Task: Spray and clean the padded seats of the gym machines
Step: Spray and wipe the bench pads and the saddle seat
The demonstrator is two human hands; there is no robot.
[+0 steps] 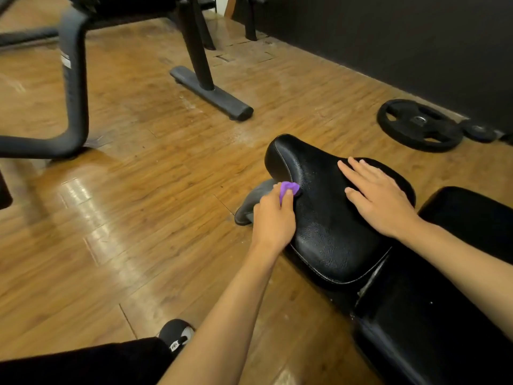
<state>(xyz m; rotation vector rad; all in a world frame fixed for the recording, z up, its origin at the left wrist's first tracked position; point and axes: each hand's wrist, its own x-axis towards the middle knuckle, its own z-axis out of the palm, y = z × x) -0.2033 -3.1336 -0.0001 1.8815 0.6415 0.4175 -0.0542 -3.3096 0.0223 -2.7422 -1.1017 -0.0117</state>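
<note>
A large black weight plate with cut-out grips (pixel 419 125) lies flat on the floor at the upper right of the frame, and a smaller black disc (pixel 480 130) sits just beside it, both close to the foot of a dark wall (pixel 388 37). Across the upper left stands the black tubular frame of another machine (pixel 75 79), and its flat bar foot (pixel 213 93) rests on the boards at upper centre, well apart from the work. In the centre right is the black padded leather-look seat (pixel 327 218), its nose tilted up and away, with pale stitching along the edge. A long black back pad (pixel 430 329) runs on from it toward the lower right. Under the seat's left edge a grey rounded foot (pixel 252 201) pokes out, partly hidden by the left hand (pixel 273 218). That hand is curled tight round a small purple cloth (pixel 288 188) and holds it against the seat's left rim. The right hand (pixel 380 198) lies flat on top of the seat, fingers straight and spread, holding nothing. The two hands are apart, one on each side of the pad. At the bottom edge a black trouser leg (pixel 83 365) and a black shoe with white trim (pixel 177 333) show. The glossy brown wood-plank floor (pixel 138 190) is scuffed and catches a pale glare at centre left.
</note>
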